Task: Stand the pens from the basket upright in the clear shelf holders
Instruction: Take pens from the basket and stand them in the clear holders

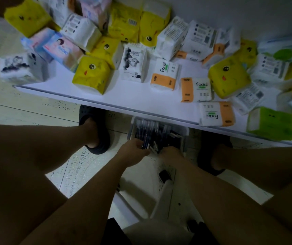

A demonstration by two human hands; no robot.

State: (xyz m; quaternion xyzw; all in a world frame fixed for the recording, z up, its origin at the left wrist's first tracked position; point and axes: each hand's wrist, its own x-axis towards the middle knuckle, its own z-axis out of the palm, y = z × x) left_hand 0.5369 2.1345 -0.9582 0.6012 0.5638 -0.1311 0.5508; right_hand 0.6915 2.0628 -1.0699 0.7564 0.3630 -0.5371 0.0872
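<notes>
Head view, looking straight down past both knees: grab-a-handful stage, pretty clearly. Pens all piled loose and lying flat in a pale basket parked on the tiled floor, tucked half under the near edge of the white counter, between two dark slippers. Left hand down at the near-left corner of the basket, fingers curled around a small bunch of dark pens. Right hand just beside it at the near rim, knuckles up, fingertips buried among the pens. Honestly can't tell if pinching anything or just raking, too dark and blurry. Up on the counter, nothing but a mess of tissue packs, yellow, orange-and-white, green, scattered from left to far right. No clear holders anywhere in shot, so zero pens stood up as far as visible. Early days for the task, at a guess. Next up, probably: firm up the bundle, get the tips all pointing one way, lift clear of the basket without snagging the counter edge overhead, then turn toward wherever the shelf is. Worth squaring the bunch with the right hand first, otherwise a fair chance of a stray one slipping out on the way up.
</notes>
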